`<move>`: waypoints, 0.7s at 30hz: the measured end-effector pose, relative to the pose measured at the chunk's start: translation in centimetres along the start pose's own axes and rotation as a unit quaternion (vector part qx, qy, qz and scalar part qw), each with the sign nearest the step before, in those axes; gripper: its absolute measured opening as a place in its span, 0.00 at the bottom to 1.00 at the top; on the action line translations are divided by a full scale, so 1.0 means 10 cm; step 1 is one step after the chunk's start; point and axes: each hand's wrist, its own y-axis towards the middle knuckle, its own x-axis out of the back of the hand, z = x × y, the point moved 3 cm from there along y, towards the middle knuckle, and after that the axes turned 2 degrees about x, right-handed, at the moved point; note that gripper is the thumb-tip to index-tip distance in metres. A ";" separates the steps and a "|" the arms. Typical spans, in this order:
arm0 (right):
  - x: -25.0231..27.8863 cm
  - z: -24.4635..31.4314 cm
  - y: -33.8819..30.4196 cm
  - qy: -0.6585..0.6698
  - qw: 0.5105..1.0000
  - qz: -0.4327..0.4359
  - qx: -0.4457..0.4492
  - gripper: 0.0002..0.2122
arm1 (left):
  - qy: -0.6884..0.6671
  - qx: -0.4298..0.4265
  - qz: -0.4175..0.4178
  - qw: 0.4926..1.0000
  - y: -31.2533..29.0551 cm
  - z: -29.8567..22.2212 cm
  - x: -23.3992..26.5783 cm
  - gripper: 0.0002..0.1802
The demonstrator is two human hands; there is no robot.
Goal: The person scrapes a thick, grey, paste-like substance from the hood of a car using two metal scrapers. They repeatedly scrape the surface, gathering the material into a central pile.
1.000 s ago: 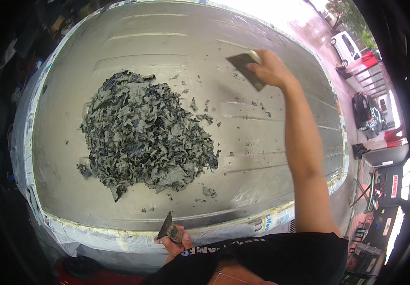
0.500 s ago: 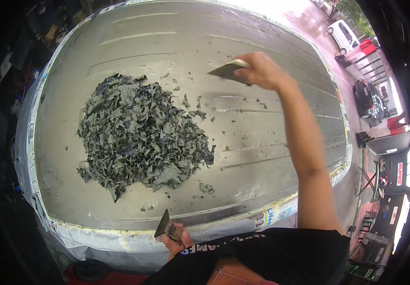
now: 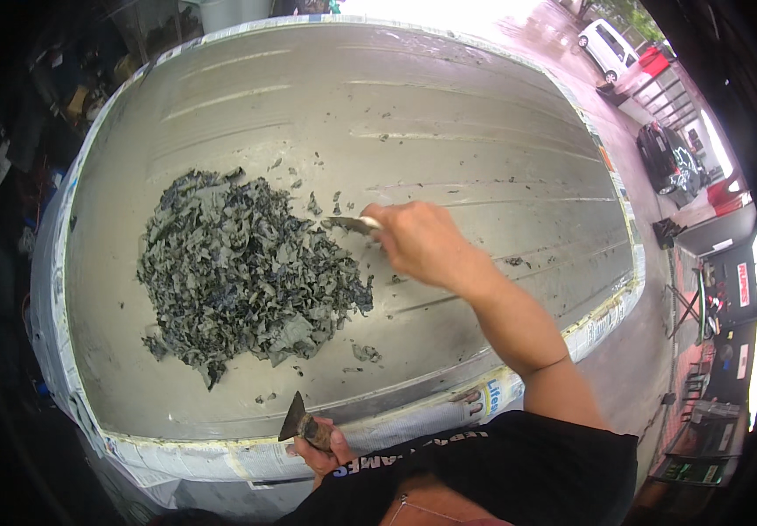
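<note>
A wide grey ribbed vehicle roof (image 3: pixel 220 114) bears a heap of peeled grey paint flakes (image 3: pixel 247 272) at left of centre. My right hand (image 3: pixel 422 245) is closed round a scraper (image 3: pixel 348 224) with a pale edge or handle, its blade low over the roof by the heap's upper right side. Close to my body, at the near edge, my left hand (image 3: pixel 326 445) grips a putty knife (image 3: pixel 293 418) by its worn handle, the flared blade pointing up and away from the heap's near end. Small loose flakes (image 3: pixel 366 352) lie scattered round the heap.
Newspaper masking (image 3: pixel 501 386) is taped along the roof's edges. Beyond the right side lies a paved yard with a white vehicle (image 3: pixel 606 48) and a dark car (image 3: pixel 669 158). A rack and workshop gear (image 3: pixel 711 316) stand at far right; dim clutter fills the left.
My right hand has swung nearer and to the left with its scraper, toward the heap. Loose flakes on the right have shifted. My left hand keeps its putty knife in nearly the same place.
</note>
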 end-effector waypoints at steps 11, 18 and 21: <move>0.13 0.39 -0.30 0.154 0.972 -0.164 0.066 0.08 | -0.015 -0.032 0.077 0.996 0.13 -0.08 0.02 0.36; -0.10 0.19 -0.36 0.542 0.801 -0.247 -0.065 0.12 | -0.079 -0.023 0.009 0.997 0.41 -0.43 -0.02 0.30; -0.12 0.15 -0.50 0.494 0.848 -0.164 -0.096 0.12 | -0.097 -0.007 0.069 0.993 0.79 -0.79 -0.14 0.25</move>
